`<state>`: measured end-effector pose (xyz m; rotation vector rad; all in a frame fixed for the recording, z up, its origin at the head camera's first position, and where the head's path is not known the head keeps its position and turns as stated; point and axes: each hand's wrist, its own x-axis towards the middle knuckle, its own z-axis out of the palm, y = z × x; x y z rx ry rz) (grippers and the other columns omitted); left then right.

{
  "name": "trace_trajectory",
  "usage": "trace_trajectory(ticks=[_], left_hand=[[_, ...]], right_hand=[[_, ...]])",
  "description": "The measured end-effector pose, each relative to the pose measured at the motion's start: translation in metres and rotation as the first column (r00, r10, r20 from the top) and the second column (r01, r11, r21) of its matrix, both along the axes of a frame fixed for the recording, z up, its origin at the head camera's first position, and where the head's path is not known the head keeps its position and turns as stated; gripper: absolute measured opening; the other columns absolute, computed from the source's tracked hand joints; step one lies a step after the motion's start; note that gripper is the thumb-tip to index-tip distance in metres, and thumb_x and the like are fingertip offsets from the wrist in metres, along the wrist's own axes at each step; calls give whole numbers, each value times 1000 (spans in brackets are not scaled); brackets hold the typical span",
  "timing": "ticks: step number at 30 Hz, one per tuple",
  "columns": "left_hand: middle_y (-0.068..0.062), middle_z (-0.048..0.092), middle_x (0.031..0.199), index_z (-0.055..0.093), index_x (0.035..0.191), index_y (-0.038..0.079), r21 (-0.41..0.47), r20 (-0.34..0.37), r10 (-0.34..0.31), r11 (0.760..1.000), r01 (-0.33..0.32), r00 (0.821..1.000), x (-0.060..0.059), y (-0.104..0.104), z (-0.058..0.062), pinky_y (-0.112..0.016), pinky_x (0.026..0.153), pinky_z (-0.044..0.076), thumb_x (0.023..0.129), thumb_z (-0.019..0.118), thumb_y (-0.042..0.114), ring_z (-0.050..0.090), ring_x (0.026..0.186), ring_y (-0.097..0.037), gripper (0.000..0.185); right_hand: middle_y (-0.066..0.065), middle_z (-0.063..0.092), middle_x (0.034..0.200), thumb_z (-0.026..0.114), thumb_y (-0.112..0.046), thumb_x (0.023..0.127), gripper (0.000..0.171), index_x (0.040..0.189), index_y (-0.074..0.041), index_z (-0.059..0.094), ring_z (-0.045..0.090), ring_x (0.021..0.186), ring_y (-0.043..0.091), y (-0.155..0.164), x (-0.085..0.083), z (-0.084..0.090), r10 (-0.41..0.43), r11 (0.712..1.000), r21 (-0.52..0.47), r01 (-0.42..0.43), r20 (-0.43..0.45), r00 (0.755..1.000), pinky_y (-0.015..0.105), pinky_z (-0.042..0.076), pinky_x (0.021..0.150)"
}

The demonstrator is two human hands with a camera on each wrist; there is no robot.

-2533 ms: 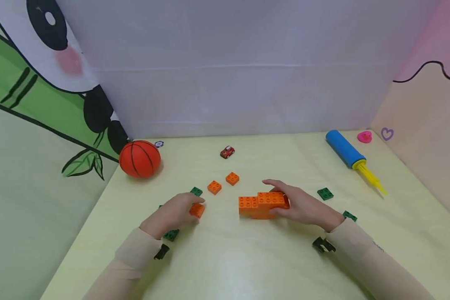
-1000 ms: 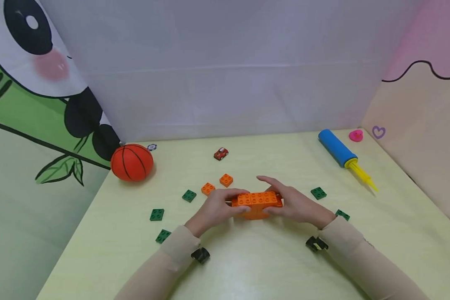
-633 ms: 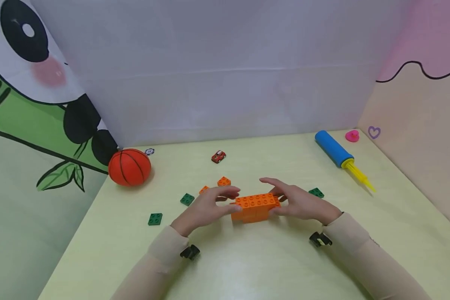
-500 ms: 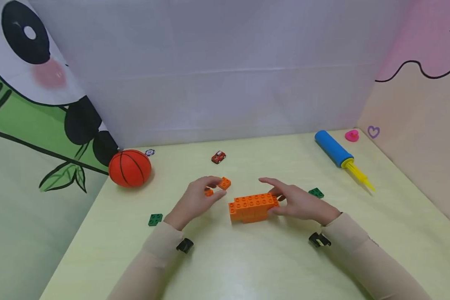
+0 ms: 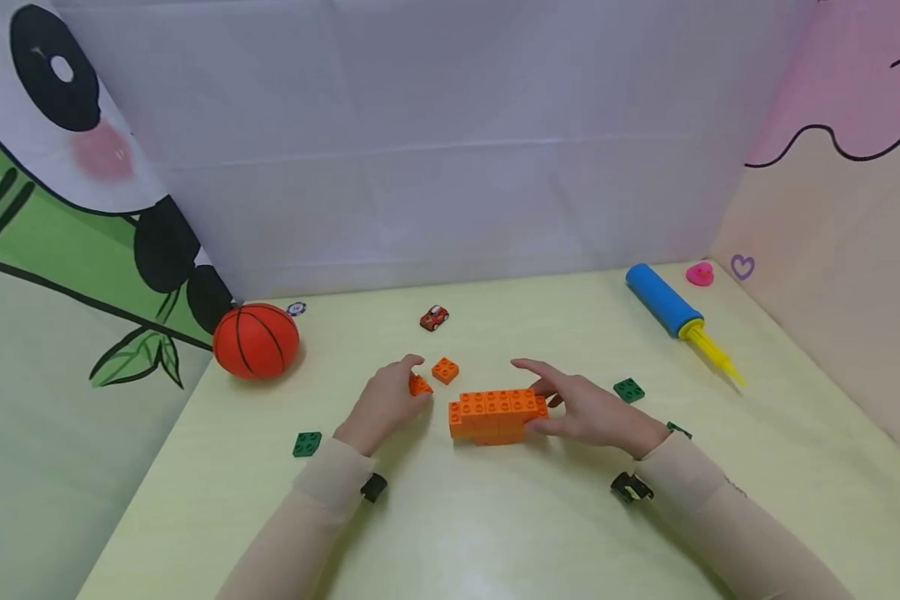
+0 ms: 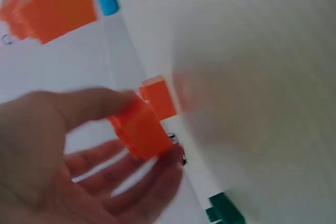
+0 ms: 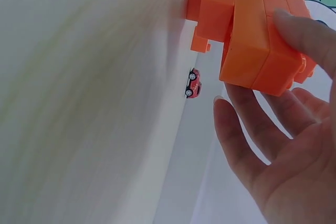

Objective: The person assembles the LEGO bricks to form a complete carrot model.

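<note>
The left hand [image 5: 382, 406] now pinches an orange brick [image 5: 420, 385] between thumb and fingers, the brick tilted; half a second ago it was only reaching there, and shortly before that it was at the block. The right hand [image 5: 588, 408] grips the right end of that orange block [image 5: 495, 412], thumb on the near side and index finger held away, as it did throughout. The block's upper row is longer than before, so the previous piece seems fitted and the work appears to be between additions. Just beyond the left hand, a second brick [image 5: 445, 371] lies loose on the table [image 5: 457, 525]. Farther out are a car [image 5: 434, 317], a ball [image 5: 256, 341] at left, and a pump [image 5: 663, 300] and duck [image 5: 700, 273] at right.
</note>
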<state>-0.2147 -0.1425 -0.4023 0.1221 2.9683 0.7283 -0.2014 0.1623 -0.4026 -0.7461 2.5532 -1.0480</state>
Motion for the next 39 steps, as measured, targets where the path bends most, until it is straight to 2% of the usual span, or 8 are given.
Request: trace_trajectory(ticks=[3,6,9,12,16,27,34,39], left_hand=[[-8,63,122,49,144,16,144,-47,-74,986,80,996,10,2,11,-41,91,54,91,73,24,60,103,-24,59],[-3,64,120,52,143,18,257,-140,-171,945,202,975,21,9,21,-40,91,54,91,74,24,61,104,-20,56],[0,66,119,55,139,17,294,-245,-261,898,328,934,30,20,27,-38,92,54,91,75,23,61,104,-17,53],[0,66,120,57,137,13,310,-297,-327,856,414,897,34,33,28,-37,93,53,91,76,24,60,105,-15,51],[0,65,122,58,137,11,338,-285,-374,823,457,883,35,48,25,-33,94,53,92,74,25,60,106,-14,50],[-3,65,130,60,136,10,386,-261,-384,799,461,886,34,65,16,-33,95,53,91,74,27,63,110,-16,50],[-2,67,126,58,135,15,368,-189,-362,836,407,913,32,66,19,-34,98,52,90,76,30,63,116,-18,51],[-4,68,124,56,136,15,349,-154,-364,850,395,919,29,67,22,-39,101,50,89,77,31,63,118,-21,54]], right_hand=[[6,61,132,78,-32,88,87,156,-40,24,60,113,26,0,0,2,1,1000,4,-1,-2,1000,47,53,94],[7,61,132,77,-32,88,87,156,-38,23,60,113,26,0,-1,3,6,1000,5,-6,-2,1000,47,53,94],[7,61,132,77,-32,88,87,157,-37,23,61,113,26,-1,-1,3,13,1000,2,-13,-5,1000,47,53,93],[7,63,131,77,-32,89,87,157,-34,23,62,112,26,-1,0,2,27,1000,-6,-27,-21,999,48,53,93],[7,64,129,77,-30,89,87,157,-34,23,62,110,25,-1,0,0,43,999,-19,-43,-33,999,45,55,91],[5,64,128,77,-29,89,87,157,-34,23,63,109,24,-1,-1,-3,48,999,-22,-49,-42,998,42,56,88],[4,65,127,77,-29,89,88,157,-35,22,63,110,24,-2,0,-2,40,999,-15,-41,-41,998,44,56,89],[4,65,128,77,-29,89,88,157,-34,22,63,110,23,-2,-2,0,41,999,-11,-41,-54,998,43,56,89]])
